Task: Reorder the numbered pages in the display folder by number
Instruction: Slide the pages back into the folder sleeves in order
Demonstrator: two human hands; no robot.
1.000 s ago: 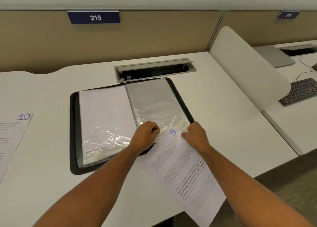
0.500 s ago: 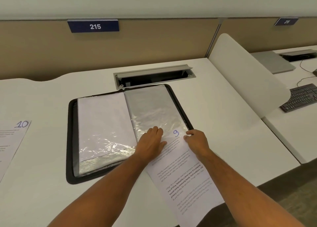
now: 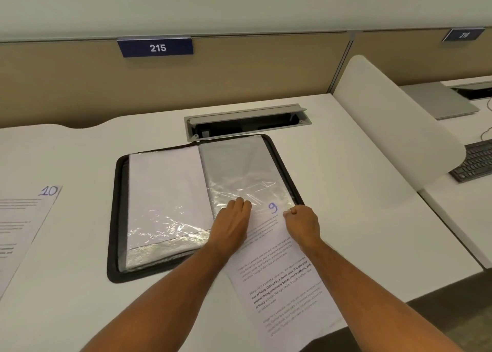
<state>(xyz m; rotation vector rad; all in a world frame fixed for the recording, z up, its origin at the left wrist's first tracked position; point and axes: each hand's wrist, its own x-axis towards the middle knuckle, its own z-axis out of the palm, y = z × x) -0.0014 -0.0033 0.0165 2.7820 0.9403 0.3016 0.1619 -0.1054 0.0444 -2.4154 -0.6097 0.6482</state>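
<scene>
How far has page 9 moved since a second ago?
Yes: page 9 has slid further up into the right-hand sleeve, toward the cable slot.

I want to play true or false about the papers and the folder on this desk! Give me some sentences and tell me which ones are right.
1. The page between the hands has a 9 written on it. True: the page marked 9 lies under both hands.
2. The left hand is a tight fist. False: it lies flat, fingers straight, on the page and the plastic sleeve.
3. The page marked 10 lies inside the folder. False: it lies on the desk, apart from the display folder, to its left.
4. The right hand pinches the page's edge. True.
5. The sign on the wall says 300. False: the sign says 215.
</scene>
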